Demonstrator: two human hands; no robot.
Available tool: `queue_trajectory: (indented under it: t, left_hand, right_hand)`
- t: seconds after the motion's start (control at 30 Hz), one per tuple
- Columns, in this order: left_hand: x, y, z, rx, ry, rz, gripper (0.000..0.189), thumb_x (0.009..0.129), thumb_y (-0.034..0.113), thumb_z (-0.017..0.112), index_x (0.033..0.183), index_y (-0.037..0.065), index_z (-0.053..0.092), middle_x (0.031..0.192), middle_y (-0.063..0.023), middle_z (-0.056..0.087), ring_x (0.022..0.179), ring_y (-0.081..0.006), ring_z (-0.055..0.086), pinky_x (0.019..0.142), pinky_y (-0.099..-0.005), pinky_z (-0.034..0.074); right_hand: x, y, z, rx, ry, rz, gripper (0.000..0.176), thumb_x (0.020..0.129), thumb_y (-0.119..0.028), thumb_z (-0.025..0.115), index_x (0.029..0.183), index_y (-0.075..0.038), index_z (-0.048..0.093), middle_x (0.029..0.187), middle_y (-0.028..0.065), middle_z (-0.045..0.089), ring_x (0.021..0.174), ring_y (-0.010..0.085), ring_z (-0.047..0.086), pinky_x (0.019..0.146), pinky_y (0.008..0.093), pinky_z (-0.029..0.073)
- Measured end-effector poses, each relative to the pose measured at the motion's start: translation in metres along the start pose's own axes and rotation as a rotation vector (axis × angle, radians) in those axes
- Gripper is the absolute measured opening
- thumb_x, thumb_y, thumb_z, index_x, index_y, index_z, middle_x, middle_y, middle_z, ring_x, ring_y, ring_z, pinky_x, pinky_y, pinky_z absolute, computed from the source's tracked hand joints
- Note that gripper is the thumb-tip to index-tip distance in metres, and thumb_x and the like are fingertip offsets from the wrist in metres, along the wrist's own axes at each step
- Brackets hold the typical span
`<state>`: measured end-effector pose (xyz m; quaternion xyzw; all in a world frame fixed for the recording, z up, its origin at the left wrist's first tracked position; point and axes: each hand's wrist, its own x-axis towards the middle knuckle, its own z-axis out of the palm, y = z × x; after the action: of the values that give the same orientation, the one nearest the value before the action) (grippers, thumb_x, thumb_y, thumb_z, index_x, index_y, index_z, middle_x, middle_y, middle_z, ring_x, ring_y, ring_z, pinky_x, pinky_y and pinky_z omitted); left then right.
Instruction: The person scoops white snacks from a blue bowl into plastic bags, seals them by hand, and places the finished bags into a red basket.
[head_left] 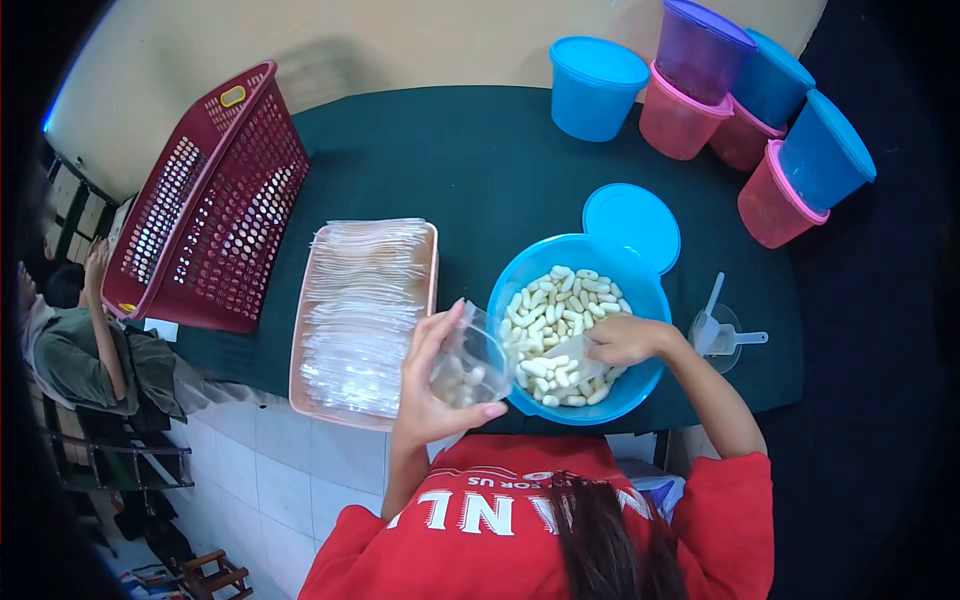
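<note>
My left hand point(432, 385) holds a small clear plastic bag point(468, 362) open beside the rim of a blue bowl point(520, 275). The bowl is full of pale, finger-shaped snacks point(560, 310). Inside the bowl, my right hand point(625, 340) grips a clear scoop point(578, 362) pushed into the snacks. A few pieces show through the bag.
A pink tray point(432, 262) of stacked clear bags lies left of the bowl. A red basket point(210, 205) leans at the far left. The blue lid point(632, 222), clear scoops point(722, 335) and several lidded tubs point(690, 90) sit behind and right. Another person point(75, 345) sits at far left.
</note>
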<state>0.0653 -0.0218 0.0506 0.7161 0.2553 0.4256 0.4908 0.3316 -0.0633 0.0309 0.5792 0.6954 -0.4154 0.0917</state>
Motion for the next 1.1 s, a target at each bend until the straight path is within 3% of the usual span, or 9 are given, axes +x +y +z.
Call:
queue_trajectory:
  t: [0.37,0.43,0.57,0.6,0.73,0.87,0.9,1.0,1.1]
  left_hand:
    - [0.003,0.007,0.008,0.073,-0.12,-0.031,0.09,0.046,0.024,0.083,0.122,-0.001,0.041,0.108,-0.0133,0.045,0.101,-0.0223,0.046,0.086,-0.0322,0.038]
    - [0.005,0.007,0.013,0.099,-0.148,-0.011,0.088,0.047,0.024,0.082,0.122,0.0,0.041,0.106,-0.0142,0.046,0.099,-0.0241,0.046,0.082,-0.0336,0.04]
    - [0.006,0.005,0.026,0.173,-0.194,0.047,0.088,0.046,0.026,0.082,0.12,0.0,0.043,0.106,-0.0145,0.047,0.098,-0.0252,0.046,0.081,-0.0342,0.041]
    - [0.006,0.006,0.028,0.202,-0.198,0.047,0.088,0.046,0.026,0.082,0.12,0.0,0.043,0.105,-0.0145,0.047,0.097,-0.0254,0.046,0.081,-0.0346,0.041]
    - [0.009,0.009,0.021,0.194,-0.167,0.034,0.09,0.046,0.027,0.082,0.121,-0.001,0.042,0.106,-0.0147,0.047,0.098,-0.0249,0.046,0.084,-0.0354,0.039]
    - [0.008,-0.004,0.008,0.033,-0.128,0.032,0.097,0.045,0.027,0.084,0.124,-0.004,0.036,0.109,-0.0132,0.046,0.104,-0.0233,0.045,0.088,-0.0343,0.037]
    - [0.006,-0.009,0.006,0.04,-0.12,0.041,0.097,0.045,0.027,0.084,0.124,-0.004,0.036,0.109,-0.0132,0.046,0.104,-0.0233,0.045,0.088,-0.0343,0.037]
    - [-0.005,-0.028,-0.003,-0.619,-0.032,-0.147,0.109,0.043,0.024,0.085,0.129,-0.004,0.024,0.116,-0.0127,0.042,0.108,-0.0214,0.042,0.09,-0.0316,0.036]
    - [-0.01,-0.032,-0.011,-0.745,0.062,-0.157,0.109,0.043,0.023,0.085,0.129,-0.004,0.024,0.118,-0.0136,0.042,0.108,-0.0207,0.043,0.091,-0.0312,0.035]
  right_hand:
    - [-0.07,-0.052,-0.066,0.094,0.341,0.038,0.031,0.082,-0.023,0.038,0.078,0.002,0.056,0.071,0.0199,0.057,0.07,0.0332,0.055,0.069,0.0417,0.039]
    - [-0.076,-0.074,-0.075,-0.234,0.432,0.134,0.03,0.082,-0.021,0.038,0.072,0.0,0.057,0.067,0.0169,0.056,0.066,0.0323,0.055,0.066,0.0417,0.039]
    - [-0.062,-0.13,-0.037,-0.965,0.55,0.061,0.009,0.068,-0.018,0.055,0.066,-0.009,0.059,0.063,0.0027,0.057,0.071,0.0165,0.055,0.072,0.0323,0.031]
    - [-0.06,-0.145,-0.034,-1.062,0.525,0.151,0.008,0.067,-0.014,0.051,0.068,-0.006,0.052,0.059,0.0052,0.054,0.067,0.0168,0.051,0.07,0.0301,0.032]
    - [-0.078,-0.143,-0.043,-0.947,0.795,0.188,0.005,0.066,-0.011,0.052,0.066,-0.006,0.049,0.061,0.0065,0.052,0.066,0.0181,0.05,0.069,0.0326,0.032]
    - [-0.091,-0.108,-0.058,-0.692,0.848,0.334,0.011,0.077,-0.012,0.048,0.071,-0.003,0.05,0.063,0.0108,0.052,0.066,0.0248,0.05,0.069,0.0363,0.032]
    - [-0.076,-0.088,-0.048,-0.607,0.796,0.224,0.014,0.079,-0.015,0.047,0.074,-0.002,0.049,0.065,0.0118,0.052,0.067,0.0265,0.05,0.069,0.0375,0.032]
    - [-0.03,-0.047,-0.006,-0.344,0.51,0.123,0.03,0.079,-0.024,0.049,0.092,0.002,0.047,0.088,0.0186,0.052,0.085,0.0294,0.048,0.074,0.0411,0.031]
    - [-0.013,-0.043,0.019,-0.334,0.593,0.107,0.04,0.08,-0.026,0.048,0.104,0.006,0.044,0.103,0.0212,0.047,0.1,0.0321,0.042,0.084,0.0429,0.029]
